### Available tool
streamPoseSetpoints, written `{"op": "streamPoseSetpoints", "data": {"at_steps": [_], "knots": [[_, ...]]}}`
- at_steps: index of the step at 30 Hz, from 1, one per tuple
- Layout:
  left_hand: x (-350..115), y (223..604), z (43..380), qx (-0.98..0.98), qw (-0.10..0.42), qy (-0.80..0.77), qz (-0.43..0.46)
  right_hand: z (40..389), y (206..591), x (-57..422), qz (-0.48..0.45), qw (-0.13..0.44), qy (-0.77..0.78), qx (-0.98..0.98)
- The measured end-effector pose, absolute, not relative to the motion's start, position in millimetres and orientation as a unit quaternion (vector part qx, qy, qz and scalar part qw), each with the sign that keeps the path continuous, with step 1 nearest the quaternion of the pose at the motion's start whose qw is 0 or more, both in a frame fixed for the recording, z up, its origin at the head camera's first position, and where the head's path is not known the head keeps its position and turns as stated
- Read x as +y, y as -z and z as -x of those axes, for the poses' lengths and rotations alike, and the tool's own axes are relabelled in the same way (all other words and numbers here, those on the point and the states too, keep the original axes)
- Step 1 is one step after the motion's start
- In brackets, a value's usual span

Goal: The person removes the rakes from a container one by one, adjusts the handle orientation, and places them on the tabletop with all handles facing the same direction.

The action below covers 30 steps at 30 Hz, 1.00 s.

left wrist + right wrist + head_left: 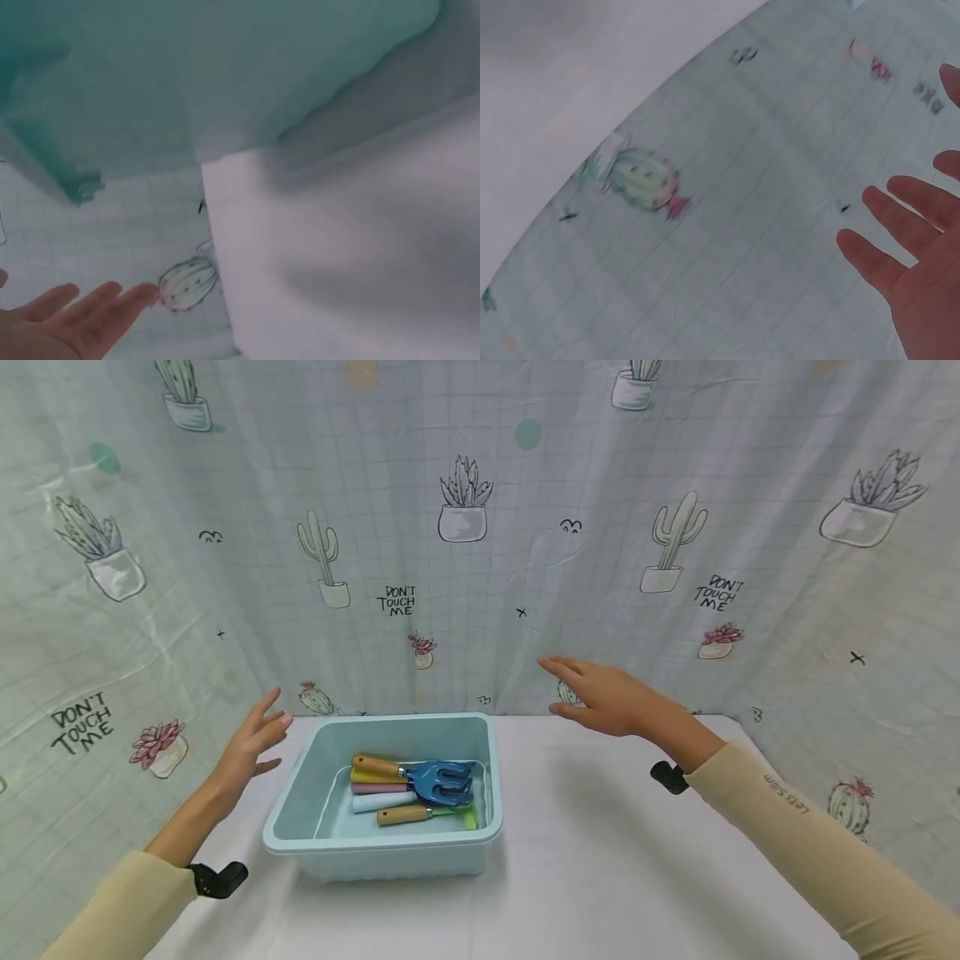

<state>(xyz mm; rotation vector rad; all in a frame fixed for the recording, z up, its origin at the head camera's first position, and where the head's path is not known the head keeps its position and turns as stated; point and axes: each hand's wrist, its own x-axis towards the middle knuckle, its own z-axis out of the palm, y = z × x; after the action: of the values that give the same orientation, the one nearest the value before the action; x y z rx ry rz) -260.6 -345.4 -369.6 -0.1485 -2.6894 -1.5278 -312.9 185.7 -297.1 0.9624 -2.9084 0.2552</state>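
Observation:
A light blue plastic basin (390,860) stands on the white table, left of the middle. In it lie a blue hand rake (441,782) with a wooden handle, a green-headed tool (405,814) with a wooden handle, and yellow, pink and pale blue pieces (382,801) partly under the rake. My left hand (253,745) is raised just left of the basin, fingers spread and holding nothing. To the right of the basin my right hand (603,697) hovers over the back of the table, fingers extended, palm bare in the right wrist view.
The white table (570,877) reaches back to a hanging curtain (480,577) printed with cacti, which also closes off both sides. A black wrist strap (217,880) sits at the left sleeve, another black wrist piece (669,777) at the right one.

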Motion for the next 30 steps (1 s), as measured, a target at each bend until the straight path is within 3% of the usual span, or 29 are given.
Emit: {"op": "streamPoseSetpoints", "data": {"at_steps": [8, 19, 30], "knots": [[-325, 388, 235, -0.808, -0.052, 0.587, 0.017, 298, 291, 137, -0.362, 0.001, -0.114, -0.925], [-312, 405, 226, -0.807, -0.077, 0.585, -0.011, 302, 282, 71, -0.421, -0.045, -0.156, -0.893], [-310, 407, 231, -0.795, -0.128, 0.592, -0.044, 318, 299, 15, -0.418, -0.105, -0.215, -0.876]]}}
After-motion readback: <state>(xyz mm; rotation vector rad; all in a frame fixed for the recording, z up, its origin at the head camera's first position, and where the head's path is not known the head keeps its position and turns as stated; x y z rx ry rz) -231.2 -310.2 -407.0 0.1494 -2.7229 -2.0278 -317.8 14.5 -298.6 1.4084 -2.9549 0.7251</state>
